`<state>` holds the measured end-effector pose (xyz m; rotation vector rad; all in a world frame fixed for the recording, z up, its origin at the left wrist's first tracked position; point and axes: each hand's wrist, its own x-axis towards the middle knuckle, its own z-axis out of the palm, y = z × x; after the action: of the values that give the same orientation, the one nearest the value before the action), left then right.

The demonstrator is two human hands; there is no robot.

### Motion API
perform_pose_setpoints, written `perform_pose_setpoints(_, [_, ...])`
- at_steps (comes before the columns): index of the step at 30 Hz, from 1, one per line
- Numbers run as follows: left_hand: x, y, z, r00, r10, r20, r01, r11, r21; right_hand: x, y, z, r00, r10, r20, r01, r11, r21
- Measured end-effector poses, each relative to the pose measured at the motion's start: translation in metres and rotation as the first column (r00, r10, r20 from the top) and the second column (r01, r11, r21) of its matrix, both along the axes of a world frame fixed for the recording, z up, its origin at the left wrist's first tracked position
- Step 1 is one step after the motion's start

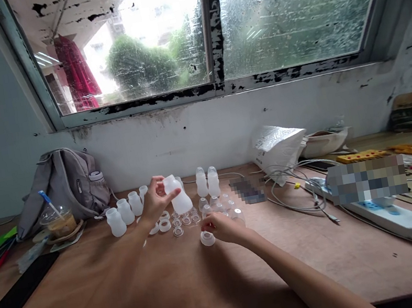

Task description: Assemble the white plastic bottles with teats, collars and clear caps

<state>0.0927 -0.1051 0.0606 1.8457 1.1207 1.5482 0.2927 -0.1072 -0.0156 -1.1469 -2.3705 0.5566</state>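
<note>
My left hand is wrapped round a frosted white baby bottle body, raised above the table and tilted. Close to the tabletop, my right hand pinches at a white bottle collar ring; the fingertips partly cover its top. Several open bottle bodies stand in a row at the left. Between my hands lie white collar rings and small clear discs or teats. Clear domed caps sit behind my right hand, which hides some of them. Two capped bottles stand upright at the back.
On the left are a grey backpack, an iced drink cup and a black strip. To the right lie a phone-like dark item, tangled cables, a silver pouch and a white power strip.
</note>
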Motion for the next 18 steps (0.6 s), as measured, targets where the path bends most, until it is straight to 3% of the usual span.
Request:
perform_pose_setpoints(3, [0.006,0.029,0.014,0.960,0.148,-0.239,-0.118,0.984,0.137,0.002,-0.002,0.000,0.995,0.073,0.071,-0.076,0.996,0.044])
perform_pose_setpoints(7, [0.016,0.071,0.016,0.786,0.349,-0.511,-0.190,0.922,0.338,0.008,-0.004,0.000,0.991,0.067,0.119,-0.067,0.998,0.000])
perform_pose_setpoints(11, [0.024,0.105,0.002,0.534,0.459,-0.710,-0.184,0.883,0.432,0.011,-0.007,-0.002,0.979,0.090,0.185,-0.082,0.995,-0.049])
perform_pose_setpoints(18, [0.034,0.139,-0.032,0.443,0.465,-0.766,-0.160,0.882,0.443,0.013,-0.006,-0.005,0.978,0.102,0.184,-0.086,0.992,-0.096])
